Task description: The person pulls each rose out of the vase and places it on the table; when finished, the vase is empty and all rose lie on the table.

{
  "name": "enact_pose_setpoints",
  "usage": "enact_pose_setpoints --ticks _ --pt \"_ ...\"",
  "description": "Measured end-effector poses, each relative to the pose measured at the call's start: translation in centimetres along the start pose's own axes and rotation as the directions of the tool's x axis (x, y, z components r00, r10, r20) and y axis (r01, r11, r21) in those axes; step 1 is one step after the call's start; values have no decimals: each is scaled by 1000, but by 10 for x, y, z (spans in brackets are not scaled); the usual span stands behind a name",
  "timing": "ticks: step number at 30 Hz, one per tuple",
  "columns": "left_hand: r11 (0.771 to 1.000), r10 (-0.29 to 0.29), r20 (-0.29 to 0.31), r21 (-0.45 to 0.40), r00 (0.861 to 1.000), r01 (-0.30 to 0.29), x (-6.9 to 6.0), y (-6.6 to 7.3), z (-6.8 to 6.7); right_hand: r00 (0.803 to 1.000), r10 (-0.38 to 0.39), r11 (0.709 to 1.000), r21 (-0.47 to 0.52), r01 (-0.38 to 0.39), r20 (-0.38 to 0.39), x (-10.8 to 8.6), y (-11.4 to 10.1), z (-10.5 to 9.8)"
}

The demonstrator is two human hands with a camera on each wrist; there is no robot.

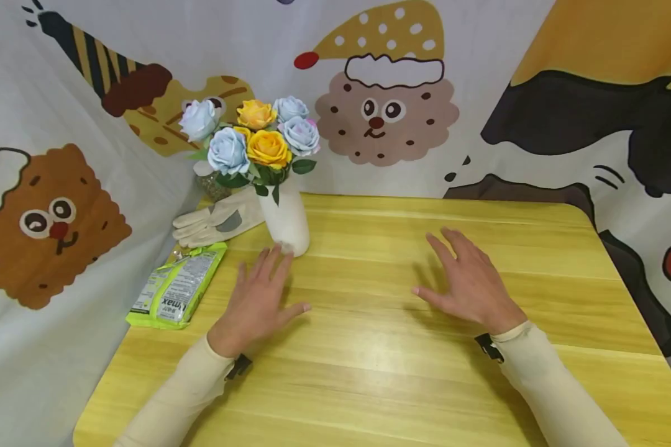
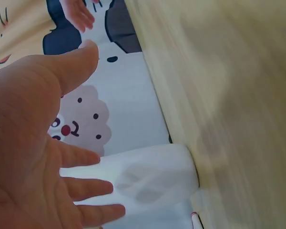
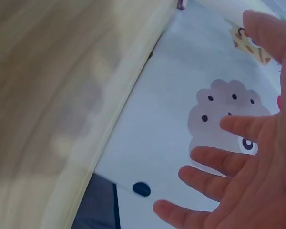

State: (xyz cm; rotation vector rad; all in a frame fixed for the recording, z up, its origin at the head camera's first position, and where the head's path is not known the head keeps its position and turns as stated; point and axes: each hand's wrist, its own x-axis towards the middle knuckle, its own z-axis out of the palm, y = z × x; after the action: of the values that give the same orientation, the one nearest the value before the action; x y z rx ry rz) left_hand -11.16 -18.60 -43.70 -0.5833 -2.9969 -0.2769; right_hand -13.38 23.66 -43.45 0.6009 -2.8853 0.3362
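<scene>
My left hand (image 1: 255,302) hovers over the table with fingers spread and holds nothing. Its fingertips are nearest to a white vase (image 1: 288,217), which holds blue and yellow roses (image 1: 268,149). In the left wrist view the fingers stretch toward the vase (image 2: 157,179); whether they touch it I cannot tell. Over the right half of the table, my right hand (image 1: 472,282) is spread, its palm turned inward and with nothing in it. The right wrist view shows its fingers (image 3: 219,162) extended and apart.
Left of the vase lies a pale glove (image 1: 218,220), with a small jar (image 1: 212,183) behind it. A green and silver packet (image 1: 176,288) rests near the left edge of the wooden table (image 1: 369,385). A cloth printed with cartoon figures (image 1: 386,118) hangs behind.
</scene>
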Motion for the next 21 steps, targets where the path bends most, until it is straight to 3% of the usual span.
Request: enact_pose_setpoints --ticks 5,10,13,17,21 --pt "997 59 -98 -46 993 -64 5 -6 -7 997 -44 996 74 48 -64 11 -9 -2" --pt "989 67 -182 -120 981 -90 9 -13 -16 990 -66 986 145 84 -126 27 -21 -7" --pt "981 80 -253 -154 964 -121 12 -20 -17 984 -83 976 185 112 -160 38 -30 -9" --pt "972 55 -338 -197 939 -129 15 -27 -17 980 -84 962 241 128 -182 51 -45 -13" --pt "958 -15 -365 -271 931 -91 19 -32 -18 985 -69 953 282 112 -157 64 -60 -16"
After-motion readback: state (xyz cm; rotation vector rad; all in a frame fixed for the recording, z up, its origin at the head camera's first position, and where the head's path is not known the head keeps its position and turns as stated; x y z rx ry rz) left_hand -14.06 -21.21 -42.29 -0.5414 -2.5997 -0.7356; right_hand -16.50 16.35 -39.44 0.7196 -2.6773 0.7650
